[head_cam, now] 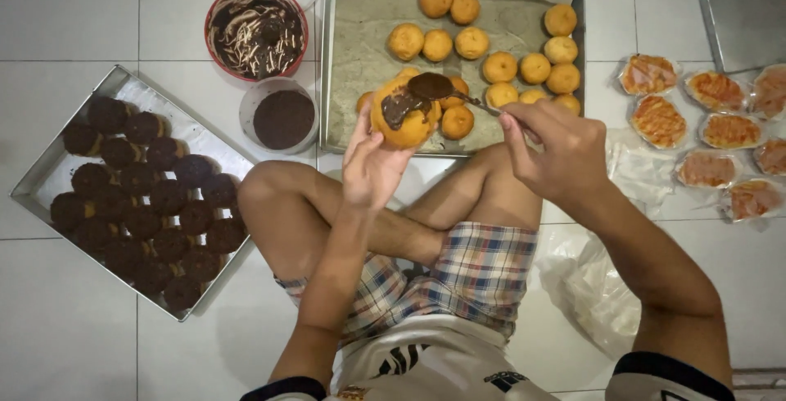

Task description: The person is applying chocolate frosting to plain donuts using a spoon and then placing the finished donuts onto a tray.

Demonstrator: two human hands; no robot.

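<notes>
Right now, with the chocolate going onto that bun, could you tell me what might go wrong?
The spoon in the right hand is heaped with chocolate above the tray of plain buns, so a drip could mark the paper or the buns beneath. The left hand holds the bun only at its lower edge; pressing with the spoon might tip it. Chocolate already runs toward that hand's fingers, which may get smeared.

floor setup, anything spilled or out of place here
Nothing stands out as spilled. The left hand holds a bun while the right hand spreads chocolate with a spoon. The plain buns sit scattered unevenly on their tray, and crumpled plastic lies loose on the floor.
</notes>
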